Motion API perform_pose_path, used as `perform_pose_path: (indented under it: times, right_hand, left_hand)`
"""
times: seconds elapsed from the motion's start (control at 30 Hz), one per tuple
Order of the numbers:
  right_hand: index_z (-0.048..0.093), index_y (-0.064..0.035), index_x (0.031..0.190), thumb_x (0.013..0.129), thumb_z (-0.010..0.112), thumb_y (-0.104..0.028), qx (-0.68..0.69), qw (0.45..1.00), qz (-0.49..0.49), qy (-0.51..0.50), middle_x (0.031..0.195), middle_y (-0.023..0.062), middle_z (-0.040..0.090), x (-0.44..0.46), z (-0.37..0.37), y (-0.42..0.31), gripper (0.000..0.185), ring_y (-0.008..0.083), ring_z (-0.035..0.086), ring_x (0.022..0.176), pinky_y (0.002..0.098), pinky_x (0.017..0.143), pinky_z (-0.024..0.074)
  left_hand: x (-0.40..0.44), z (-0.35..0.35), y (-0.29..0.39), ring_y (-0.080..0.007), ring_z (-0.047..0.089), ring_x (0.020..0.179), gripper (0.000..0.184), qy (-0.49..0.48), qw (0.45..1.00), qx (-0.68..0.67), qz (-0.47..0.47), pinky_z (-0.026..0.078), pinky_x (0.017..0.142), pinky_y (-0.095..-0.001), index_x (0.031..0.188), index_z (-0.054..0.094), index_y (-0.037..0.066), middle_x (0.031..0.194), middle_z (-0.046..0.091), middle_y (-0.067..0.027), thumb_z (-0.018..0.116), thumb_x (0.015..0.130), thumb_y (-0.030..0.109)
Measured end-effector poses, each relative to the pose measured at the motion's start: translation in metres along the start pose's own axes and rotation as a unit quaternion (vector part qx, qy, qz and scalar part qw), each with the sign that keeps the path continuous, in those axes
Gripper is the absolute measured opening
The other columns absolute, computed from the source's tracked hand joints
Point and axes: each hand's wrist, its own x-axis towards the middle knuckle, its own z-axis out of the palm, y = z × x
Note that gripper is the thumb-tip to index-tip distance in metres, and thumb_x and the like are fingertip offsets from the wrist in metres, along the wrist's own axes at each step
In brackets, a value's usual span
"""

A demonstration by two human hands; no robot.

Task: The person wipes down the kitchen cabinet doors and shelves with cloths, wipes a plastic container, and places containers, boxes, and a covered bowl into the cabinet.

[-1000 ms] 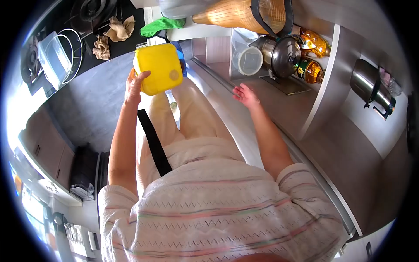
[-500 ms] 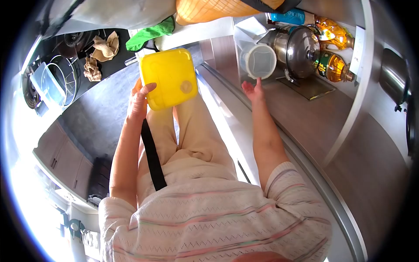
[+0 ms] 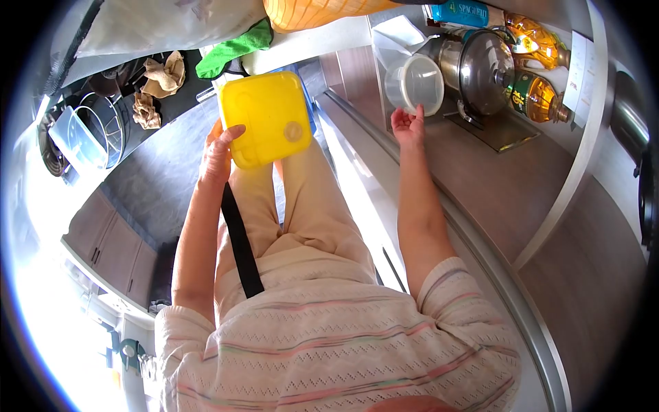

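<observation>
My left hand (image 3: pixel 218 150) is closed on the left edge of a yellow square plastic container (image 3: pixel 266 118), with its thumb on the near face. The container is held above my legs. My right hand (image 3: pixel 409 128) is held out over the edge of the cabinet compartment, its fingers slightly curled and apart with nothing between them. One fingertip overlaps the lower rim of a clear round tub (image 3: pixel 420 84); whether it touches cannot be told. Beside the tub lies a steel pot with a glass lid (image 3: pixel 489 74).
Oil bottles (image 3: pixel 537 98) and a blue spaghetti pack (image 3: pixel 461 13) are beyond the pot. A green cloth (image 3: pixel 235 48) hangs near an orange bag (image 3: pixel 312 12). Crumpled brown paper (image 3: pixel 165 74) and a clear box (image 3: pixel 79 139) are on the dark stove at left.
My right hand has moved up to the clear tub. My left hand still holds the yellow container, now seen larger and slightly farther right. The view has shifted, bringing the cabinet closer.
</observation>
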Motion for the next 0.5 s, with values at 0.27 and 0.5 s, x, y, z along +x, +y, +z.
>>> perform_pose_path:
  times: [0.27,0.5]
  right_hand:
    - [0.039,-0.0131,0.087,0.07,0.072,-0.034,0.018,0.993,-0.042,0.109,0.11,0.0107,0.047,-0.042,0.04,0.013,0.043,0.0308,0.049,0.101,0.0562,0.088,0.0425]
    - [0.035,-0.0117,0.083,0.067,0.072,-0.029,0.161,0.986,-0.035,0.006,0.11,0.0151,0.045,-0.025,0.038,0.007,0.044,0.0348,0.046,0.103,0.0532,0.08,0.0484]
  left_hand:
    - [0.004,-0.007,-0.007,-0.0219,0.05,0.106,0.065,-0.001,1.0,0.011,-0.007,0.037,0.092,-0.0377,0.124,0.046,0.004,0.111,0.055,-0.0083,0.068,0.068,0.032]
    - [0.004,-0.009,-0.009,-0.0222,0.049,0.108,0.066,0.008,1.0,0.019,-0.018,0.036,0.093,-0.0383,0.125,0.045,0.005,0.113,0.054,-0.0085,0.067,0.069,0.032]
